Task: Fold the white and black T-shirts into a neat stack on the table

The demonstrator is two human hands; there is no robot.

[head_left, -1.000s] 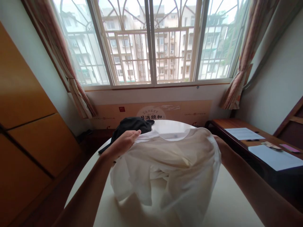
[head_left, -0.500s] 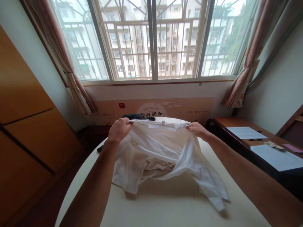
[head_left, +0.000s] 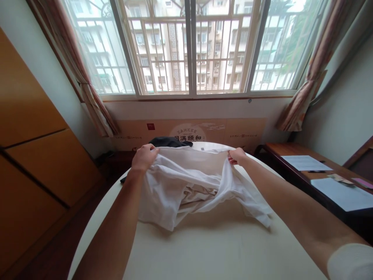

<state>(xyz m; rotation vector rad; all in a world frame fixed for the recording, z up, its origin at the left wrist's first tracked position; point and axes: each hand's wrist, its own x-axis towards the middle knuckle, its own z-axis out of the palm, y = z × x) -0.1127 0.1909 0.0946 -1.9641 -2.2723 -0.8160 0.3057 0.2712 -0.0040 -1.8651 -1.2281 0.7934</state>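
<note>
A white garment point(head_left: 163, 190) is stretched between my two hands over the round cream table point(head_left: 204, 252). My left hand point(head_left: 145, 156) pinches its upper left corner, and my right hand point(head_left: 237, 155) pinches the upper right corner. The top edge runs nearly straight between them, with a small label near its middle. Below, the cloth hangs in loose folds around an opening, and a sleeve-like part trails to the lower right on the tabletop.
A dark cloth point(head_left: 169, 142) lies at the table's far edge, behind the garment. To the right stands a brown wooden desk point(head_left: 287, 151) with papers point(head_left: 340, 192) on it. An orange-brown cabinet point(head_left: 35, 167) is at the left, and a printed box point(head_left: 131, 130) stands below the window.
The garment's top edge has dropped and folded over slightly, and its lower edge and right sleeve have drawn up away from me. Both hands still hold the corners.
</note>
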